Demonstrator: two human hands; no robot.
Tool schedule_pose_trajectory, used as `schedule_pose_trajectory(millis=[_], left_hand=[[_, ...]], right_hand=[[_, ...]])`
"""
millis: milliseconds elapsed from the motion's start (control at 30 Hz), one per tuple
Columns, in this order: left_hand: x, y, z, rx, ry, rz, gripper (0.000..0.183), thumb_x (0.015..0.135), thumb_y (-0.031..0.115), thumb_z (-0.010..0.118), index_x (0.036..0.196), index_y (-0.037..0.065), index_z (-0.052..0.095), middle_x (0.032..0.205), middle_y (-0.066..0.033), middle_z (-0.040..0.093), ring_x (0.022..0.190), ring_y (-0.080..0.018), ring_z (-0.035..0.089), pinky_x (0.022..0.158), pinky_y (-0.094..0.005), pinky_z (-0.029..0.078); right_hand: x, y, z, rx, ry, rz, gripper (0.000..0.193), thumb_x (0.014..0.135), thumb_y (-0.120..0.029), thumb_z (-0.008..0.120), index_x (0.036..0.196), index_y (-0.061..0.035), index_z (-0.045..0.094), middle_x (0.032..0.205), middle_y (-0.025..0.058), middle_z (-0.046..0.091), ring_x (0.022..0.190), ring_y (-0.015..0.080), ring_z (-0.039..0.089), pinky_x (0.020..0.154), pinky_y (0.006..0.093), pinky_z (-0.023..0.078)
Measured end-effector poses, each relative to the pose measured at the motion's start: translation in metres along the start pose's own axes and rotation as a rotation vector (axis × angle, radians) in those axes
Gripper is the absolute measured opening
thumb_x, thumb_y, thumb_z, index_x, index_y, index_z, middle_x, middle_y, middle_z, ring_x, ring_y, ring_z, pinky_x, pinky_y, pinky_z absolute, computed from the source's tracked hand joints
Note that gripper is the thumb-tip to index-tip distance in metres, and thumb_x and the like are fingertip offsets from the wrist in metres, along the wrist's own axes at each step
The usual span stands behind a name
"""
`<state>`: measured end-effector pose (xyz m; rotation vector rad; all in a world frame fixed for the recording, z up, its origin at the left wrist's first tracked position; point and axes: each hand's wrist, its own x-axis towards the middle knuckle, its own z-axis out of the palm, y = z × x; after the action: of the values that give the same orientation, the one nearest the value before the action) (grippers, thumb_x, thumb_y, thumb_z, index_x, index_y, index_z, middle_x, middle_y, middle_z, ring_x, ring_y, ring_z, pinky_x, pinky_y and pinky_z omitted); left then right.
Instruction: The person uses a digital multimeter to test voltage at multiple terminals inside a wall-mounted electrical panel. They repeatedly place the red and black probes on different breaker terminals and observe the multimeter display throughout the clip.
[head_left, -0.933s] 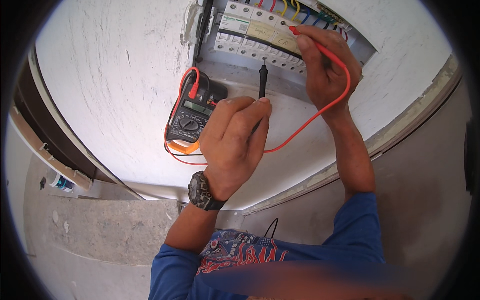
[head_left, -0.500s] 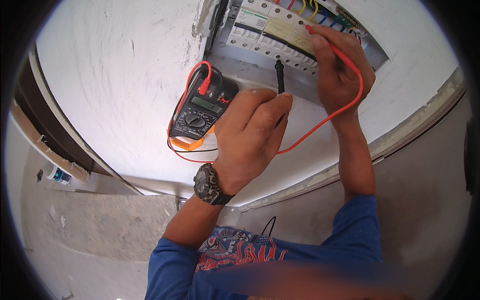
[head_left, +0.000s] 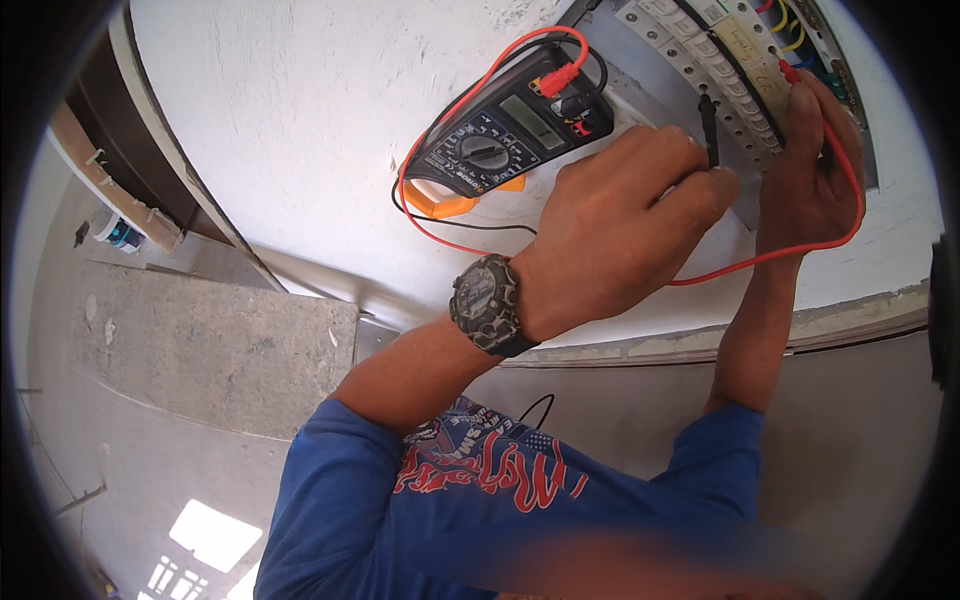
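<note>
My left hand (head_left: 625, 225) is closed round a black test probe (head_left: 709, 130), its tip at the lower terminals of a row of circuit breakers (head_left: 725, 75). With my right hand (head_left: 815, 185) I pinch a red test probe (head_left: 788, 72) against the upper side of the same row. A red lead (head_left: 770, 257) loops from it below my hands to a black multimeter (head_left: 490, 140). The multimeter lies tilted left of my left hand, with a dial, a small display and an orange stand (head_left: 440, 203). Most of the black probe's handle is hidden by my fingers.
The breakers sit in a recessed box in a white wall (head_left: 300, 120). Red, yellow and blue wires (head_left: 795, 35) run along its upper right. At the left are a brown doorway (head_left: 120, 120), a white bucket (head_left: 120, 232) and a grey slab (head_left: 220, 340).
The view has shifted, so the multimeter, breaker box and both hands appear farther right, and the multimeter looks larger. Both probes stay in my hands at the breaker row.
</note>
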<state>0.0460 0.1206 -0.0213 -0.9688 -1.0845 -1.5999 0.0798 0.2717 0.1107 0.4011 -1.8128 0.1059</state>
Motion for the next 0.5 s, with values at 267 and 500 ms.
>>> schedule_pose_trajectory(millis=[267,500], left_hand=[[-0.0014,-0.0013,0.0047,-0.007,0.038,0.023,0.043,0.069,-0.007,0.086,0.108,0.008,0.075,0.092,-0.007,0.07,0.074,-0.0233,0.07,0.059,-0.0346,0.055],[-0.0007,0.0002,0.0038,-0.003,0.032,0.013,0.042,0.069,-0.008,0.085,0.107,0.007,0.075,0.091,-0.0069,0.07,0.074,-0.0239,0.069,0.059,-0.035,0.054]], right_hand=[[0.0043,0.0024,0.0023,0.02,0.042,-0.015,0.013,0.102,-0.017,0.08,0.11,-0.0074,0.086,0.102,0.006,0.084,0.089,0.0138,0.079,0.08,0.0298,0.064],[0.0012,0.0014,0.0023,0.037,0.046,0.027,0.014,0.103,-0.017,0.079,0.112,-0.0073,0.085,0.105,0.0063,0.084,0.091,0.0139,0.079,0.081,0.0301,0.064]])
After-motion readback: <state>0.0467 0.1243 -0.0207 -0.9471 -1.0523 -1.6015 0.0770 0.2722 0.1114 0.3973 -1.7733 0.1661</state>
